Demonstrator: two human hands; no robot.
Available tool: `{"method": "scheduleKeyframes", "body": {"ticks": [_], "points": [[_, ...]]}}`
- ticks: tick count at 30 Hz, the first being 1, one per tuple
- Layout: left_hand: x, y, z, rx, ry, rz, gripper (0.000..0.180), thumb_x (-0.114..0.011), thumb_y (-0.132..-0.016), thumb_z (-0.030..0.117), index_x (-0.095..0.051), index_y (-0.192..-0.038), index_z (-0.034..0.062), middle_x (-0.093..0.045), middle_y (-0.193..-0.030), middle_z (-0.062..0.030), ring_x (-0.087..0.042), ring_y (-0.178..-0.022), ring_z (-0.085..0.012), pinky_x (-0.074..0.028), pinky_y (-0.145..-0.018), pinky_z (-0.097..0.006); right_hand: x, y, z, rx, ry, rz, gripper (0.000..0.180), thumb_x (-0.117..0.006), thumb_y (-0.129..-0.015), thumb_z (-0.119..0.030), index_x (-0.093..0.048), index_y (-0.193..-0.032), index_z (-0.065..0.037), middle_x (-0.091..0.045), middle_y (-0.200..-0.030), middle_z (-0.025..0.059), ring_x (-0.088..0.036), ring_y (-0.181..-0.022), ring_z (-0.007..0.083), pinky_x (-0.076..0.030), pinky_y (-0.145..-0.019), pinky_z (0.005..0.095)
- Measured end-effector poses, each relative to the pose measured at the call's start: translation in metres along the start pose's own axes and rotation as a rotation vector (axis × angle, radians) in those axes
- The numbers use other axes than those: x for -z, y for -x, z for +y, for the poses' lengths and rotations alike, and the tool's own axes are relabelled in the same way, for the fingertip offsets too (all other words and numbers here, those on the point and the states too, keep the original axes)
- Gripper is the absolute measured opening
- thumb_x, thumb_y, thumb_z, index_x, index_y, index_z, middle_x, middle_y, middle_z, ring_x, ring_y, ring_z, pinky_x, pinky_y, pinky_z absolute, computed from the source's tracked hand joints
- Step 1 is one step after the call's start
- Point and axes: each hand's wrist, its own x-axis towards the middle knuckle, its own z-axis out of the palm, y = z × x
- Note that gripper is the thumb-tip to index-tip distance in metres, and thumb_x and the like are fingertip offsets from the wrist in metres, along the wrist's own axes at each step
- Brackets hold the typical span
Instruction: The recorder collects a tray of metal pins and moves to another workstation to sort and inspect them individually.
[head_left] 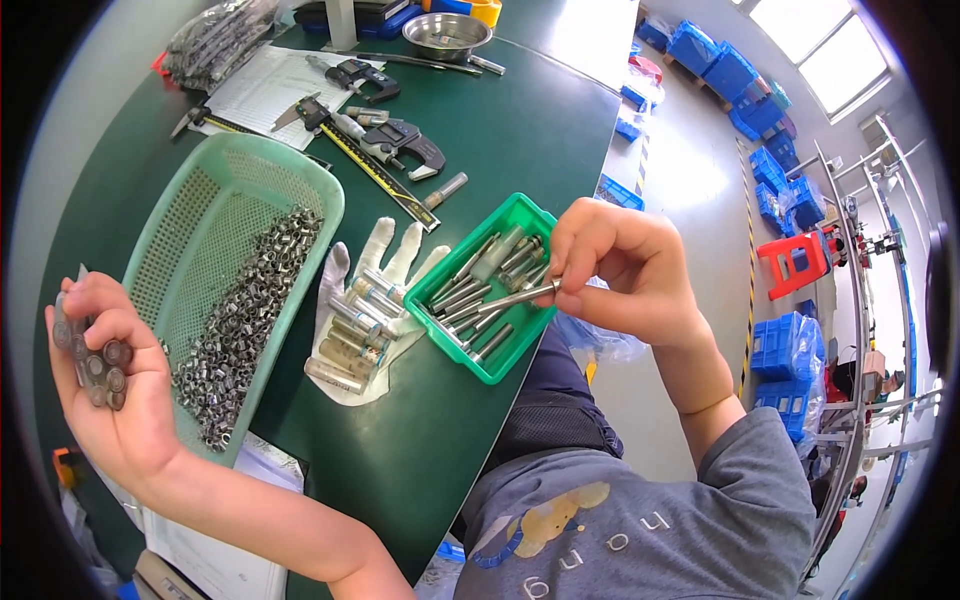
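Note:
At the far left, my left hand (125, 400) is raised beside the green mesh basket, its fingers curled around several small grey round-ended pieces (95, 365). What kind they are I cannot tell. My right hand (625, 280) pinches the end of a slim metal rod (515, 298) between thumb and fingertips. The rod slants over a small green tray (490, 372) that holds several metal pins and a clear tube. In the basket (265, 165) lies a heap of small shiny metal rings (245, 330). Between basket and tray, a white glove (335, 275) lies flat under several labelled clear tubes (365, 325).
A yellow-scaled caliper (370, 165), digital micrometers (415, 145) and paper sheets (260, 90) lie beyond the basket. Farther back stands a steel bowl (447, 38). Right of the table edge are the floor, a red stool (793, 262) and blue crates (785, 350).

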Motion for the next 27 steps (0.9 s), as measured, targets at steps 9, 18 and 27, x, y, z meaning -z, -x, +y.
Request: {"method": "scheduleKeyframes", "body": {"ticks": [9, 18, 27], "points": [[0.000, -0.001, 0.003, 0.029, 0.033, 0.008, 0.023, -0.045, -0.083, 0.005, -0.040, -0.105, -0.0034, -0.041, -0.090, -0.0099, -0.049, -0.078, -0.0178, -0.039, -0.058, -0.027, 0.005, -0.002, 0.006, -0.111, 0.027, 0.055, 0.011, -0.061, -0.069, 0.004, -0.054, -0.076, 0.000, -0.055, -0.076, 0.0032, -0.056, -0.069, 0.0083, -0.046, -0.060, 0.0192], [0.000, -0.006, 0.003, 0.040, -0.019, 0.054, 0.023, -0.044, -0.082, 0.003, -0.038, -0.104, -0.0019, -0.039, -0.091, -0.0086, -0.048, -0.078, -0.0176, -0.038, -0.059, -0.028, 0.010, 0.001, 0.027, -0.073, 0.447, -0.174, 0.012, -0.061, -0.065, -0.002, -0.056, -0.076, -0.001, -0.057, -0.067, 0.0058, -0.057, -0.059, 0.0173, -0.046, -0.056, 0.0254], [0.004, -0.014, -0.006, 0.084, -0.038, 0.108, 0.023, -0.045, -0.081, 0.002, -0.037, -0.103, 0.0001, -0.038, -0.091, -0.0071, -0.047, -0.080, -0.0179, -0.036, -0.059, -0.029, 0.011, -0.002, 0.030, -0.046, 0.815, -0.458, 0.012, -0.062, -0.071, -0.014, -0.060, -0.080, -0.007, -0.060, -0.072, 0.0099, -0.059, -0.064, 0.0193, -0.046, -0.061, 0.0308]]}}
